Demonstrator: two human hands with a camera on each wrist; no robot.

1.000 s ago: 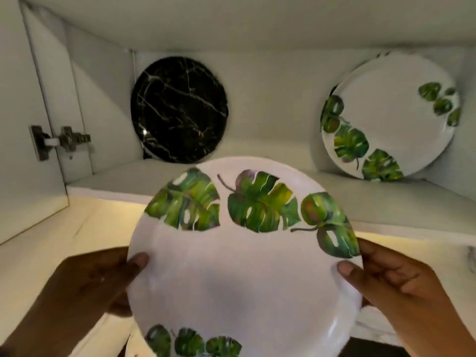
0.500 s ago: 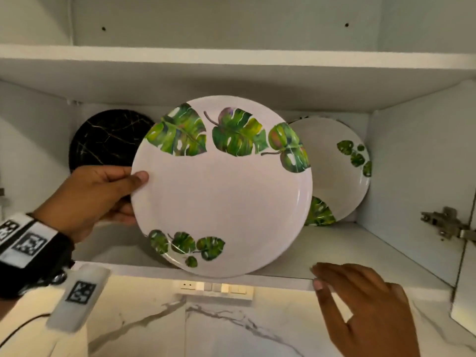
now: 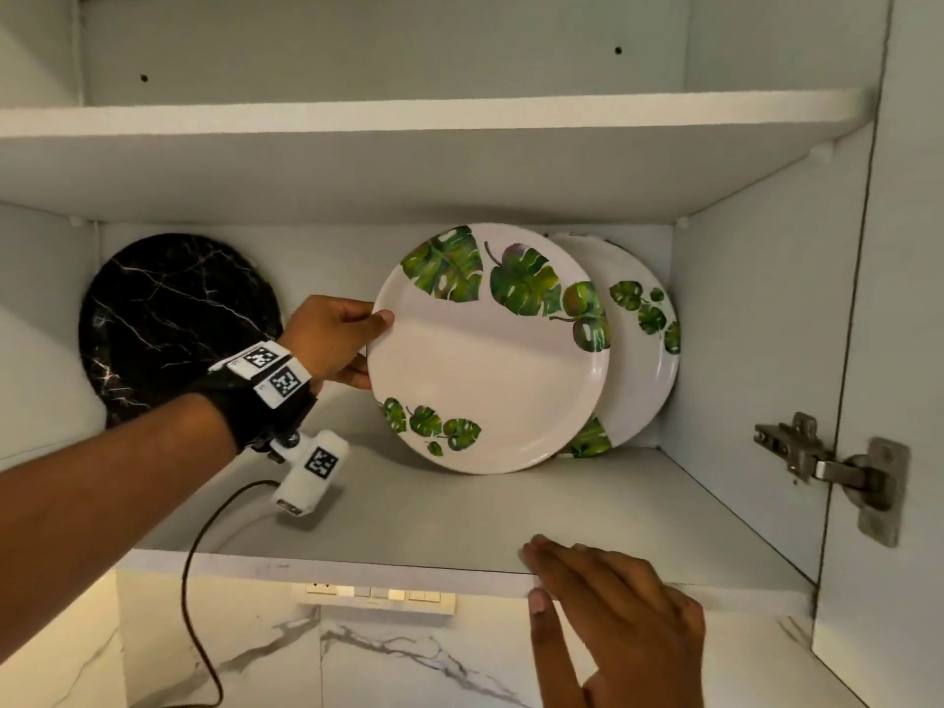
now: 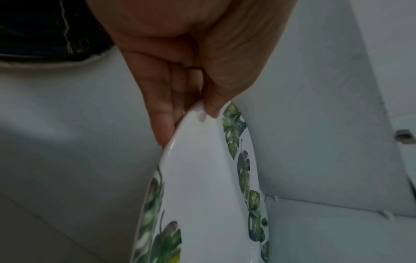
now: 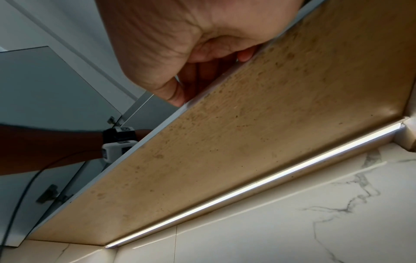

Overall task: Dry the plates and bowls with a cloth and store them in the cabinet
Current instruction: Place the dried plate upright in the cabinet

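A white plate with green leaf prints stands on edge on the cabinet's lower shelf, leaning against a second leaf plate behind it. My left hand pinches the front plate's left rim, thumb on the face and fingers behind; the left wrist view shows the left hand gripping that plate by its rim. My right hand rests with straight fingers on the shelf's front edge, seen from below as the right hand in the right wrist view.
A black marbled plate leans against the back wall at the left. An upper shelf hangs above. The right door hinge sticks out at the right wall. Marble backsplash and a switch panel lie below.
The leaf plate went from both hands in front of the cabinet onto the lower shelf, against the other leaf plate. The right hand let go and came to the shelf edge.
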